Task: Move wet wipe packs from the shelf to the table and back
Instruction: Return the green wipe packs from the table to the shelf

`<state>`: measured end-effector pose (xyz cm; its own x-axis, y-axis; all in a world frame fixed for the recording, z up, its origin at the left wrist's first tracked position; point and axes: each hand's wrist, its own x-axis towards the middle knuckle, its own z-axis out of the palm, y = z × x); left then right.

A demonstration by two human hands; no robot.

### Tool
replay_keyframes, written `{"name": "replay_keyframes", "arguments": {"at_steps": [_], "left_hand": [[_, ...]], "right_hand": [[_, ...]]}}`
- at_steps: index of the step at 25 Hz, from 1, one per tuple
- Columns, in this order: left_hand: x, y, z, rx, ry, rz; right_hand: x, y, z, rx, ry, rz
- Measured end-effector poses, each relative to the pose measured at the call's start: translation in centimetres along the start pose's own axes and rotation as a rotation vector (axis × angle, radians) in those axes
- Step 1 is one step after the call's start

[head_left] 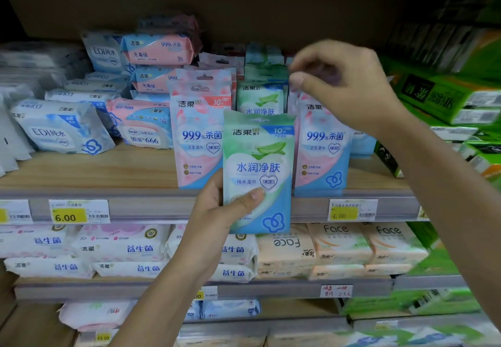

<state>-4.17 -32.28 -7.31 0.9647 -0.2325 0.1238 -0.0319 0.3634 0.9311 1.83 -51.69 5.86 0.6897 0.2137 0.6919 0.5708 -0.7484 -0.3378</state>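
At the light wooden store shelf (pixel 95 168), we are holding a flat green-and-blue plastic wet wipe pack (pixel 260 165) upright before the front edge, our left hand (pixel 217 211) gripping its lower part. Our right hand (pixel 344 84) is pinching the top of a pink-and-blue plastic wet wipe pack (pixel 321 151) standing on the shelf just beside it.
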Motion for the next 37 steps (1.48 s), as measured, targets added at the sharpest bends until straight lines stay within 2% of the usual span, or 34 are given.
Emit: {"name": "replay_keyframes", "arguments": {"at_steps": [3, 5, 7, 10, 12, 15, 20, 25, 27, 30, 37], "left_hand": [[1.0, 0.7, 1.0, 0.012, -0.017, 0.042], [1.9, 0.9, 1.7, 0.036, -0.018, 0.087], [2.6, 1.0, 2.6, 0.141, 0.048, 0.192], [3.5, 1.5, 3.4, 0.502, 0.225, 0.429], [4.1, 1.5, 3.3, 0.696, 0.331, 0.519], [4.9, -0.1, 2.4, 0.819, 0.386, 0.536], [6.4, -1.0, 1.1, 0.923, 0.421, 0.530], [7.8, -0.2, 1.2, 1.004, 0.443, 0.526], [8.4, 0.2, 1.5, 1.032, 0.452, 0.512], [9.4, 0.7, 2.3, 1.090, 0.468, 0.500], [10.2, 1.2, 3.7, 1.285, 0.526, 0.470]], "right_hand": [[-4.3, -1.2, -0.3, 0.190, -0.174, 0.173], [-5.4, -1.5, 0.2, 0.307, -0.276, 0.222], [-5.2, -1.3, 0.5, 0.445, -0.198, 0.280], [-4.2, -0.8, 0.5, 0.496, -0.027, 0.325], [-3.9, -0.4, 1.3, 0.402, 0.029, 0.339], [-4.8, -0.1, 3.7, 0.213, 0.060, 0.375], [-5.0, 1.3, 4.8, -0.294, 0.143, 0.066], [-2.1, 2.1, 3.9, -0.614, 0.064, -0.152], [-1.0, 1.9, 4.0, -0.677, -0.004, -0.135], [0.5, 2.0, 4.4, -0.670, -0.117, -0.005], [1.6, 2.4, 5.9, -0.792, -0.157, 0.030]]}}
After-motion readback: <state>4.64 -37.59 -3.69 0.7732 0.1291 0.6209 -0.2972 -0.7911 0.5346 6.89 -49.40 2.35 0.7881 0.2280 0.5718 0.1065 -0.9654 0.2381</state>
